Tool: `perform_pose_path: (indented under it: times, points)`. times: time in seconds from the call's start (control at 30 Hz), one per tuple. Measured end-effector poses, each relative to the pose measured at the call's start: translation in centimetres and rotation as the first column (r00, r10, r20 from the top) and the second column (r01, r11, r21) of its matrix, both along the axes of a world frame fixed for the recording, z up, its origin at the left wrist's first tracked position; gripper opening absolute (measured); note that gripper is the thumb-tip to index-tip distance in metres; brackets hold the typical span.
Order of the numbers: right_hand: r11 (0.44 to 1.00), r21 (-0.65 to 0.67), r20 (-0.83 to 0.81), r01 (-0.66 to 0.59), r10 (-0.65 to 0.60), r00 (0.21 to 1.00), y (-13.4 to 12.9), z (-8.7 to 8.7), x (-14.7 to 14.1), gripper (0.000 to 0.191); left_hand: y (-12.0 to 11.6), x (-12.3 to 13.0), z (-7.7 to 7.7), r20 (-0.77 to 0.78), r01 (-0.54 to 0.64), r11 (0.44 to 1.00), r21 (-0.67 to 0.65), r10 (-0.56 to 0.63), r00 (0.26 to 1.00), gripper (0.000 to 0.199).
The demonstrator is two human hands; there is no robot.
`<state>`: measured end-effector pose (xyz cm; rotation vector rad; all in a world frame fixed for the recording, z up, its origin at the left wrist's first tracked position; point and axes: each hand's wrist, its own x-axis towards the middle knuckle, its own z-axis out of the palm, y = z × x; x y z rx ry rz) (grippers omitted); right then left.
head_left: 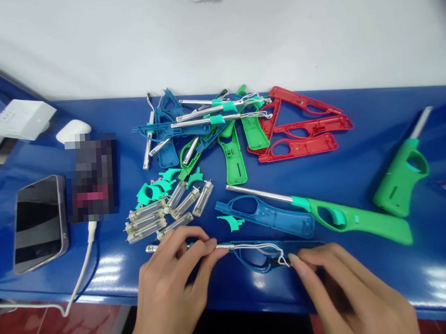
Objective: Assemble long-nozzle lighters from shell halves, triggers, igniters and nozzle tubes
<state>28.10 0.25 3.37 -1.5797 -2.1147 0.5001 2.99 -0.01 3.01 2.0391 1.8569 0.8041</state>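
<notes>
One metal tube (224,247) is pinched by the closed fingers of the left hand (172,282). Two white wires (261,245) are run from its end to one black part (277,262), which is gripped near the fingertips of the right hand (353,279). One blue shell (255,269) is seen on the counter (102,275) between the hands; a second blue shell (280,221) is laid just beyond it, with one loose trigger (232,222) close by.

Two green lighters (376,222) are placed to the right. Seven clear tanks (202,198) can be counted beside a heap of triggers (150,194), whose number is hidden by overlap. Behind, four red shells (299,146) are spread next to a mixed pile (232,154), where at least six metal tubes are shown. At the left, one phone (38,222) and one white cable (87,256) are found.
</notes>
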Motion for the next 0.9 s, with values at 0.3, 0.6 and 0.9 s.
perform_pose_path:
  times: [0.3, 0.6, 0.9]
  points:
    - [0.999, -0.031, 0.04, -0.024, 0.026, 0.999, 0.11, -0.44, 0.7, 0.026, 0.07, -0.01, -0.04, 0.007, 0.004, 1.0, -0.001, -0.004, 1.0, 0.009]
    - [0.998, -0.049, 0.004, 0.04, -0.039, 0.999, 0.34, -0.23, 0.08, 0.023, -0.09, -0.02, -0.12, 0.007, 0.0, 1.0, -0.006, 0.0, 1.0, 0.007]
    - [0.987, 0.068, 0.017, -0.142, 0.141, 0.99, 0.14, -0.83, 0.9, 0.018, 0.07, 0.05, 0.11, 0.002, 0.008, 1.0, -0.001, -0.008, 1.0, 0.007]
